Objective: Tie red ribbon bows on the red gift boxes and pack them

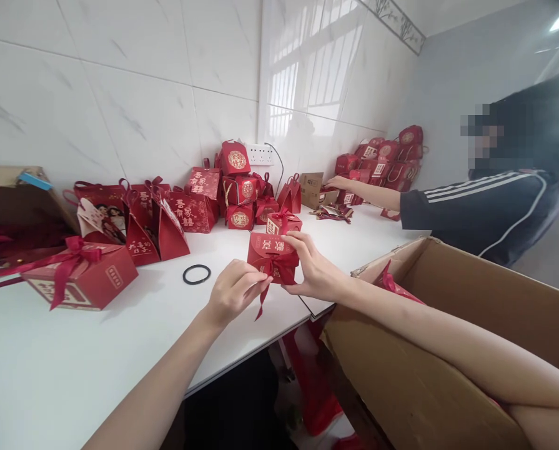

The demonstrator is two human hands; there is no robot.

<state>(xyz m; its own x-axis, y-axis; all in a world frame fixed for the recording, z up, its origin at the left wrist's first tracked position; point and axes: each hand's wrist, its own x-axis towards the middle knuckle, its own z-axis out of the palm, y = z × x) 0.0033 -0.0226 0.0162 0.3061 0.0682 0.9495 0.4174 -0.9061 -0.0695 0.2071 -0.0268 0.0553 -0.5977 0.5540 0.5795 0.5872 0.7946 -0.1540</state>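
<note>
A small red gift box (260, 247) with pale characters is held up over the front edge of the white table (157, 331). My right hand (317, 269) grips the box from its right side, fingers on top and thumb below. The fingers of my left hand (236, 289) are pinched on the box's dark red ribbon (262, 302) near its lower front, and one ribbon end hangs down. Just behind it stands another small red box (291, 220). A black ring (197, 274) lies on the table to the left of my left hand.
A large red box with a bow (108, 275) sits at left. Red bags (160, 228) and stacked boxes (240, 190) line the wall. An open carton (391, 369) stands at right, under my right arm. Beyond it, a person (480, 206) reaches toward a small carton (311, 189).
</note>
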